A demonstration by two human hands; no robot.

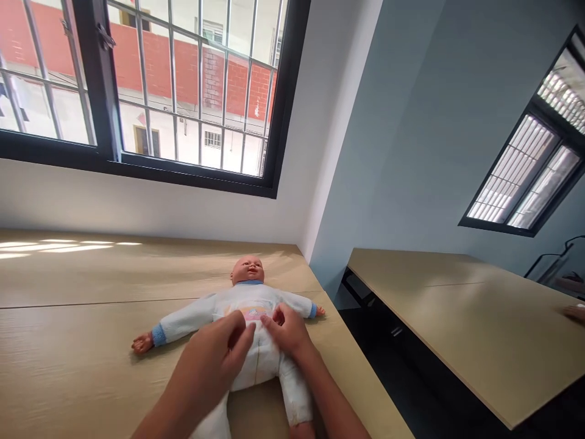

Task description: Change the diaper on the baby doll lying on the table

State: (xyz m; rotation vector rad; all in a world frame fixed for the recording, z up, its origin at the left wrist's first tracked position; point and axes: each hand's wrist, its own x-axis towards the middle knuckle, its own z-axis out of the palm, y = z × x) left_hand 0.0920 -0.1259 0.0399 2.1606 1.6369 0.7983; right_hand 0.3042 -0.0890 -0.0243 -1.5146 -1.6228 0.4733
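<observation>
A baby doll (247, 268) in a white romper with blue cuffs lies on its back on the wooden table (68, 341), arms spread, head toward the window. My left hand (214, 356) rests on the doll's belly with fingers pinched on the romper fabric. My right hand (286, 329) is beside it on the doll's right side, fingers also closed on the cloth near the front seam. Both hands meet at the romper's middle (256, 360).
A barred window (173, 91) is on the wall behind the table. A gap with dark floor (393, 341) separates this table from a second wooden table (479, 329) on the right, where another person's hand (574, 312) shows at the far edge.
</observation>
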